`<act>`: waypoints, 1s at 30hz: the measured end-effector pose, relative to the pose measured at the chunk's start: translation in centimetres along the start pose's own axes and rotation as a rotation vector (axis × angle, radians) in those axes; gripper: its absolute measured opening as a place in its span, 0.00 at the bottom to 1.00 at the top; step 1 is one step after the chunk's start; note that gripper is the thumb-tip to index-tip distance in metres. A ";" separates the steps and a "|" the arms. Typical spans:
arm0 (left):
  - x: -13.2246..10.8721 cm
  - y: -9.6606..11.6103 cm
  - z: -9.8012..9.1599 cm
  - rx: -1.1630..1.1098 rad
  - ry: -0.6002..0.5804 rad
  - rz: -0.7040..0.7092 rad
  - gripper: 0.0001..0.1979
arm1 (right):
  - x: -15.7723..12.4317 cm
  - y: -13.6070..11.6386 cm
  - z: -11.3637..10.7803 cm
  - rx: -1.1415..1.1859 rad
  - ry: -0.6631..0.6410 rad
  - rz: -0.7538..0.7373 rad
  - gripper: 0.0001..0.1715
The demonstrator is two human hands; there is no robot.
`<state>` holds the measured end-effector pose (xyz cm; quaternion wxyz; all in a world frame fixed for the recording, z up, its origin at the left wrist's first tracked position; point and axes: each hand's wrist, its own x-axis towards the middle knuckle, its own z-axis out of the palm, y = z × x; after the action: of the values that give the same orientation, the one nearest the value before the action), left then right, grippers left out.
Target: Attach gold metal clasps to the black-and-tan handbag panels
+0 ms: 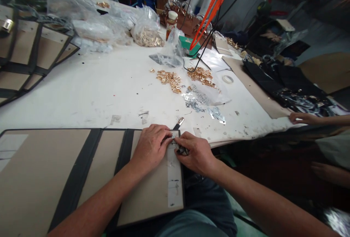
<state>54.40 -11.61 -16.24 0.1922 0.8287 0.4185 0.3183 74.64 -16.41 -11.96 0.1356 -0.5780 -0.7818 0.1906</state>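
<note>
A long cardboard panel [106,153] with black edging and black fold bands lies across the table's front edge. Near its top right corner, my left hand [153,144] presses on the board, fingers bent together and thumb at the white strip [172,189]. My right hand [195,153] is closed at the right edge, its thumb and forefinger meeting the same spot on the strip. Something dark and partly shiny [182,151] shows within its grip, too covered to name. Just beyond the panel's top edge sticks out a black tab with a gold metal end [179,121].
Piles of gold metal fittings [169,80] and flat silver plates [195,102] lie on the white table [109,84]. Plastic bags [147,29], a tape roll [227,79] and stacked panels [30,47] stand around. Orange cords [210,7] hang down. Another person's hand [306,118] is at right.
</note>
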 end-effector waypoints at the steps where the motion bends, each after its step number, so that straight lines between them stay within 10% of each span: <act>1: 0.0 0.0 0.0 0.000 -0.002 0.001 0.03 | 0.1 0.0 -0.1 -0.012 -0.009 -0.005 0.18; 14: -0.1 -0.2 0.1 0.011 0.023 0.023 0.03 | 0.7 1.5 0.4 0.226 0.206 -0.008 0.18; 30: -0.1 -0.1 0.2 -0.033 0.055 -0.019 0.03 | 2.4 0.9 0.2 0.118 0.128 0.075 0.07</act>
<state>54.43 -11.61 -16.51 0.1970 0.8123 0.4261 0.3461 74.56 -13.92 -12.58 0.2119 -0.6088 -0.7368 0.2040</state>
